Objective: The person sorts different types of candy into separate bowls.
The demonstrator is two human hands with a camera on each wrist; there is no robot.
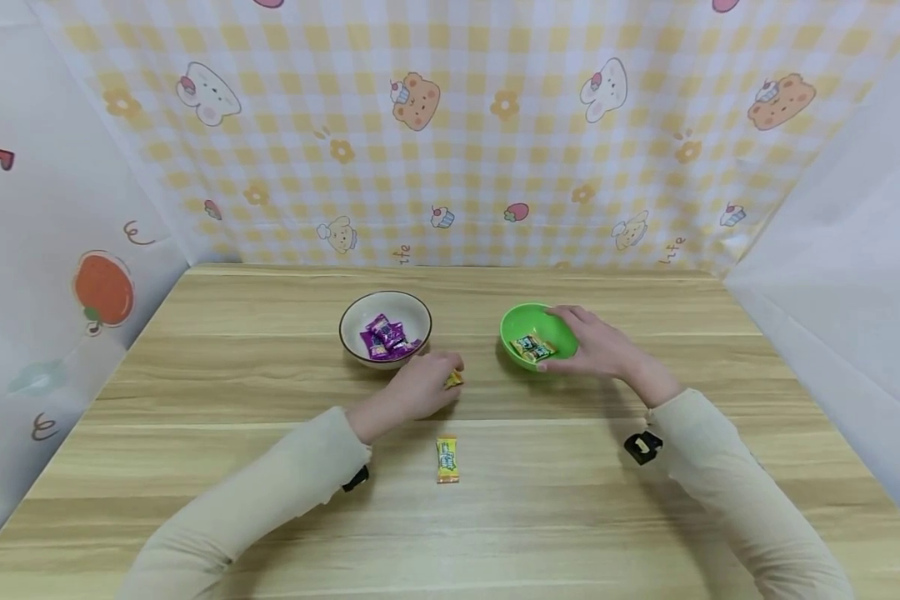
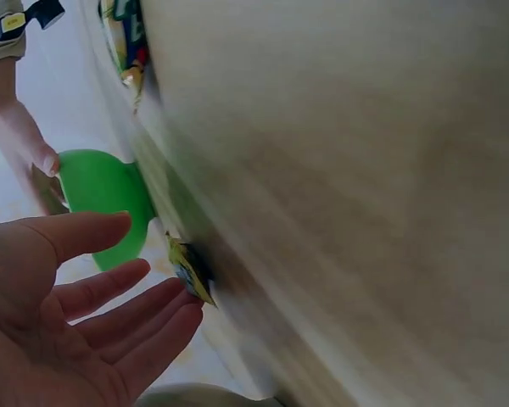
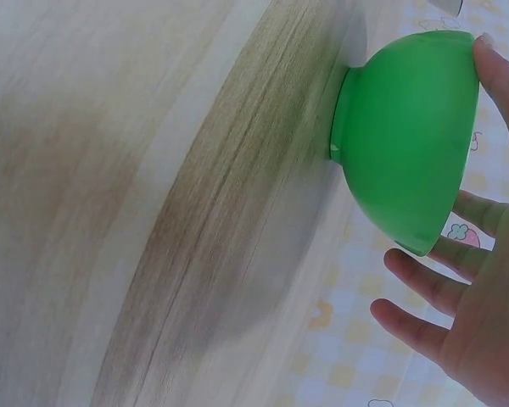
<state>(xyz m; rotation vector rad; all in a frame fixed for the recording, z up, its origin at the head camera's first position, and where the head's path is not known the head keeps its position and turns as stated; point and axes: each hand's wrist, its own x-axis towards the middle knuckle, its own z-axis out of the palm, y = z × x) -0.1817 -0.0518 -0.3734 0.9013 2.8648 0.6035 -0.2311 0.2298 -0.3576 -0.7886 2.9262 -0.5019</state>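
Note:
In the head view my left hand [image 1: 423, 387] is low over the table, just in front of a white bowl. A yellow-wrapped candy [image 2: 188, 270] lies at its fingertips; the thumb stands apart from it in the left wrist view. My right hand [image 1: 596, 346] holds the green bowl [image 3: 407, 140] by its right side, thumb at the near rim and fingers at the far side. Inside that bowl are yellow-and-dark wrapped candies [image 1: 532, 347]. The white bowl [image 1: 352, 321] with a dark rim contains several purple-wrapped candies [image 1: 387, 335].
Another yellow-wrapped candy [image 1: 447, 460] lies on the wooden table [image 1: 540, 517], nearer to me. A checked cloth [image 1: 465, 167] with cartoon animals hangs behind the table's far edge. Pale sheets hang at both sides.

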